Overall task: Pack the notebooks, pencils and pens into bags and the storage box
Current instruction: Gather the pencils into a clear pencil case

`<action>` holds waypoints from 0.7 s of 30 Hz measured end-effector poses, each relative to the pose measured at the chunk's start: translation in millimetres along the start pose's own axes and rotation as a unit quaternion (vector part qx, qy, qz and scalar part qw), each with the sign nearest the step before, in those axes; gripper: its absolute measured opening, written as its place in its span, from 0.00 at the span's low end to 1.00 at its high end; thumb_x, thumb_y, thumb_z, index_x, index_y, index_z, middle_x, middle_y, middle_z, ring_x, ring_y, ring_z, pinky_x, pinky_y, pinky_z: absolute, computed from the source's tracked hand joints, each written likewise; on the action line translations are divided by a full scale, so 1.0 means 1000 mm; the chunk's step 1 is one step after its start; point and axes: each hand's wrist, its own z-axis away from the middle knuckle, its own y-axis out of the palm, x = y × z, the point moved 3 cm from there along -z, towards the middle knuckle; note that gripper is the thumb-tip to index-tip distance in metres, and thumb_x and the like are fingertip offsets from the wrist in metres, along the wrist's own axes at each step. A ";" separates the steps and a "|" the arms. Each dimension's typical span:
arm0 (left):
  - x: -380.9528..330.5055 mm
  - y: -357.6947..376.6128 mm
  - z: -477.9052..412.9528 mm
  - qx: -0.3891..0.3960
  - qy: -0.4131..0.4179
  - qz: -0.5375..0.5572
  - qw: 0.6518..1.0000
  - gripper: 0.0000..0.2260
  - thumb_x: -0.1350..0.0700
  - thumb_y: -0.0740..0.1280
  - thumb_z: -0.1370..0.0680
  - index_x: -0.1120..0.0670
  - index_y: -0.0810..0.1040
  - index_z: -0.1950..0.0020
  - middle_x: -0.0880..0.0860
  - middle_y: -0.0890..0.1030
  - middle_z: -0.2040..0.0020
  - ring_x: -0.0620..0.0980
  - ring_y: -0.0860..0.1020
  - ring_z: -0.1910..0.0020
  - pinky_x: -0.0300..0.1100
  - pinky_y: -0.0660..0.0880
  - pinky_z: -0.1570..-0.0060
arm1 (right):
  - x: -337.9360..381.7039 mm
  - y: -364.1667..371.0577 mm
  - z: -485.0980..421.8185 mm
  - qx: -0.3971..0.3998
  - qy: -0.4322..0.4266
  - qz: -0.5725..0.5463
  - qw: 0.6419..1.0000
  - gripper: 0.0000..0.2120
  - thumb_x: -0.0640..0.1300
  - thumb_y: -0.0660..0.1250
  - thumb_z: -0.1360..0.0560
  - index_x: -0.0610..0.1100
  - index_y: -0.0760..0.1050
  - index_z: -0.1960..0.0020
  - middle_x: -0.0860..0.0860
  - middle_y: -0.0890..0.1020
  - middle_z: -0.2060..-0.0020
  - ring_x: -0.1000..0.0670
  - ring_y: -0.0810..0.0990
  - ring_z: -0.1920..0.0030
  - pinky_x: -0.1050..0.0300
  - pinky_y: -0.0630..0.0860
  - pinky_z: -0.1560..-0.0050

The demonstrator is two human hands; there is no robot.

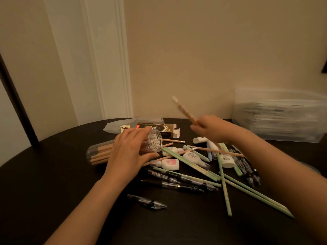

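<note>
Reference item: the clear plastic tube (99, 153), lying on its side on the dark round counter (53, 183). Its open end points right. It holds a bundle of plain wooden pencils with white eraser tips at the open end.

Hands:
- The left hand (129, 152) lies over the middle of the tube. The fingers drape across the top and the thumb runs along the near side, holding the tube in place.
- The right hand (210, 129) is raised to the right of the tube's open end, clear of the counter. It pinches one wooden pencil with a white eraser (184, 110), eraser end tilted up and to the left. The pencil is motion-blurred.

Items on the counter:
- Just right of the tube: a loose pile of pale green pencils (224, 188), further wooden pencils, white correction-tape dispensers (169, 163) and black-and-clear pens (177, 181), crossing one another.
- In front of the tube, apart from the pile: one more black-and-clear pen (146, 202).
- Behind the tube: an opened black-and-gold cardboard carton (159, 129), with a translucent plastic bag (115, 126) beside it.
- Far right of the tube, against the wall: the clear plastic storage box (279, 117). Its contents are blurred and cannot be identified.
</note>
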 end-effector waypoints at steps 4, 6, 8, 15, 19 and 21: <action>-0.015 -0.002 0.004 0.011 0.018 0.017 1.000 0.34 0.42 0.69 0.29 0.45 0.61 0.27 0.45 0.68 0.31 0.45 0.61 0.31 0.41 0.53 0.31 | -0.001 -0.010 0.015 -0.025 0.029 -0.386 0.922 0.15 0.48 0.55 0.18 0.42 0.71 0.59 0.50 0.71 0.70 0.53 0.70 0.71 0.63 0.70 0.70; -0.022 -0.001 0.005 0.016 0.033 0.023 0.999 0.34 0.41 0.68 0.29 0.44 0.60 0.26 0.44 0.67 0.30 0.43 0.60 0.31 0.37 0.52 0.34 | 0.003 -0.004 0.018 -0.028 0.034 -0.524 0.851 0.15 0.49 0.55 0.19 0.40 0.72 0.58 0.50 0.71 0.71 0.53 0.71 0.72 0.64 0.72 0.71; -0.026 0.001 0.006 0.020 0.044 0.020 0.999 0.34 0.39 0.67 0.29 0.44 0.59 0.26 0.43 0.67 0.31 0.43 0.61 0.31 0.36 0.51 0.35 | 0.009 0.004 0.021 -0.049 0.036 -0.618 0.784 0.15 0.48 0.55 0.19 0.40 0.72 0.57 0.50 0.73 0.70 0.54 0.73 0.71 0.64 0.74 0.69; -0.026 0.005 0.006 0.026 0.049 0.012 0.998 0.35 0.38 0.66 0.29 0.43 0.58 0.26 0.42 0.67 0.31 0.43 0.62 0.31 0.35 0.48 0.38 | 0.020 0.032 0.027 -0.155 0.007 -0.739 0.656 0.15 0.49 0.55 0.19 0.41 0.72 0.59 0.51 0.73 0.70 0.54 0.74 0.68 0.60 0.74 0.63; -0.027 0.004 0.007 0.013 0.052 0.021 0.998 0.36 0.39 0.68 0.30 0.46 0.59 0.25 0.45 0.69 0.31 0.46 0.63 0.31 0.36 0.49 0.38 | 0.017 0.038 0.031 -0.200 0.013 -0.763 0.615 0.16 0.49 0.55 0.19 0.43 0.73 0.60 0.51 0.73 0.69 0.54 0.73 0.67 0.59 0.71 0.62; -0.027 0.004 0.008 0.000 0.053 0.013 0.998 0.36 0.40 0.70 0.31 0.48 0.63 0.26 0.47 0.72 0.33 0.49 0.67 0.33 0.39 0.51 0.38 | 0.015 0.043 0.035 -0.216 0.022 -0.754 0.619 0.16 0.49 0.55 0.19 0.43 0.74 0.60 0.51 0.74 0.69 0.54 0.74 0.66 0.60 0.72 0.62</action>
